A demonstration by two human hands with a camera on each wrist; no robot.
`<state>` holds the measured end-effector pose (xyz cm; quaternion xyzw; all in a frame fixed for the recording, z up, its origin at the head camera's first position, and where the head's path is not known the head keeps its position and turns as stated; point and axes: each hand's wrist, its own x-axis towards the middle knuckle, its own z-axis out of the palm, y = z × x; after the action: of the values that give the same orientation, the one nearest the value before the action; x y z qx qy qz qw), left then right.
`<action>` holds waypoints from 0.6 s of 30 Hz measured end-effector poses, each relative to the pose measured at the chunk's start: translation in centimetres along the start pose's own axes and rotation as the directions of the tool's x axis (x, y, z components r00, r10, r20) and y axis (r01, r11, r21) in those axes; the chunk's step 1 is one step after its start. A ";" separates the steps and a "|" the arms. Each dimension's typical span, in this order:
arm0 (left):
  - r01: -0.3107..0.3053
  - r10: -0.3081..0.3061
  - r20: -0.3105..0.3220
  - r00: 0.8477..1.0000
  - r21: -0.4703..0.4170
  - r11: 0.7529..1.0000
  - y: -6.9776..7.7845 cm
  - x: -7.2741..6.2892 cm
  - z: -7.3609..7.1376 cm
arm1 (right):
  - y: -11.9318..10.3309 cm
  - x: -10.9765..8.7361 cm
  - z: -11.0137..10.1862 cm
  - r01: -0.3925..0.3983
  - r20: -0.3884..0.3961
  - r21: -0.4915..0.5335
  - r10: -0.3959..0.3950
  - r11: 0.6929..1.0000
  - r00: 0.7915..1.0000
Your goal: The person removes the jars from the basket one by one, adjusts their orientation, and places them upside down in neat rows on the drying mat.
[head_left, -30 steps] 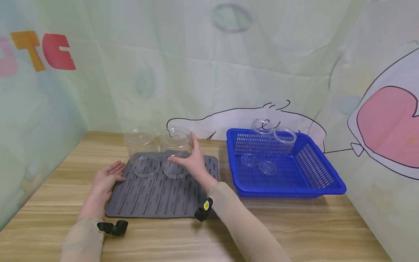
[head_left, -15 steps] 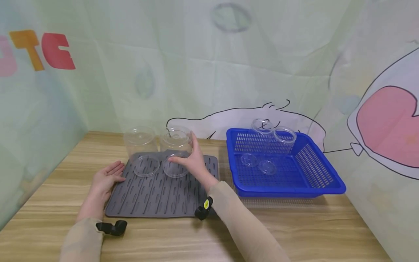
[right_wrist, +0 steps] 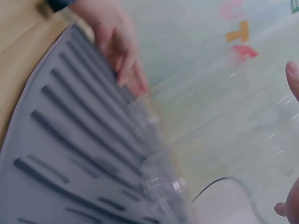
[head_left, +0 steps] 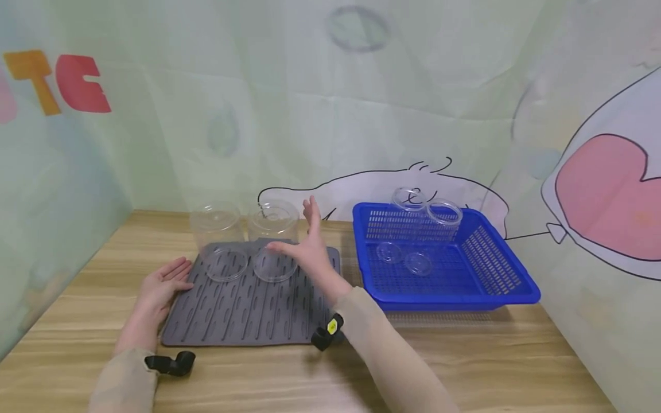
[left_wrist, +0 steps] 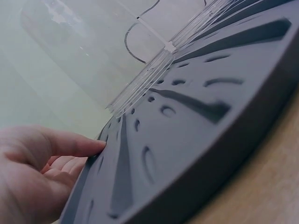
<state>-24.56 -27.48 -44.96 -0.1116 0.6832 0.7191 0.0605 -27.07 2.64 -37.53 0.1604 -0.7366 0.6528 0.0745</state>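
Two wide clear plastic jars, a left jar (head_left: 216, 219) and a right jar (head_left: 272, 218), stand side by side with their rims down on the back of a grey ribbed drying mat (head_left: 232, 327). My right hand (head_left: 312, 252) is spread beside the right jar, thumb and fingers apart, holding nothing. At the mat's left edge my left hand (head_left: 160, 289) lies with relaxed fingers; in the left wrist view its thumb (left_wrist: 86, 145) touches the edge. Motion blurs the jars' lower ends (right_wrist: 161, 184) in the right wrist view.
To the right stands a blue slotted plastic basket (head_left: 454, 300). Two tall clear cups, one with its rim (head_left: 409, 199) at the back and the other (head_left: 444, 212) beside it, stand mouth up inside. A printed cloth (head_left: 289, 115) hangs behind the wooden table (head_left: 248, 378).
My right hand has let go of the right jar, its fingers spreading away to the right. Both jars stay on the mat. The left hand remains at the mat's edge; the head view shifts slightly.
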 end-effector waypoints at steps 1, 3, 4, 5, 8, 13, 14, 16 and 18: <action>-0.001 0.001 0.003 1.000 0.002 1.000 0.0 0.0 0.0 | -0.6 -0.1 -0.2 0.019 -0.010 0.008 -0.019 1.000 1.000; -0.002 0.002 0.009 1.000 0.006 1.000 0.0 0.0 0.0 | -1.7 -0.3 -0.8 0.064 -0.025 0.031 -0.064 0.997 0.998; -0.002 0.002 0.008 1.000 0.005 1.000 0.0 -0.1 0.0 | -2.3 -0.4 -1.1 0.087 -0.034 0.041 -0.085 0.995 0.996; 0.000 0.000 0.009 1.000 0.003 1.000 0.0 -0.1 -0.1 | -2.8 -0.6 -1.4 0.108 -0.042 0.046 -0.106 0.993 0.993; -0.005 0.005 0.011 1.000 -0.005 1.000 -0.1 -0.1 -0.1 | -4.5 -1.0 -2.6 0.170 -0.061 0.065 -0.166 0.983 0.984; -0.005 0.005 0.002 1.000 -0.004 1.000 -0.1 0.0 -0.1 | -7.2 -1.3 -5.6 0.194 -0.072 0.044 -0.191 0.980 0.979; -0.006 0.006 -0.001 1.000 -0.003 1.000 -0.1 0.0 -0.1 | -7.6 -1.3 -6.4 0.190 -0.070 0.030 -0.188 0.981 0.980; -0.005 0.005 -0.003 1.000 -0.004 1.000 -0.1 0.0 0.0 | -8.2 -1.3 -8.2 0.187 -0.058 0.015 -0.186 0.982 0.981; -0.002 0.002 -0.006 1.000 -0.003 1.000 -0.1 0.0 0.0 | -8.7 -1.4 -10.1 0.188 -0.051 -0.009 -0.188 0.982 0.981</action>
<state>-24.53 -27.50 -45.02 -0.1131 0.6824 0.7199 0.0574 -23.88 11.92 -28.46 0.2121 -0.7174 0.6451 0.1555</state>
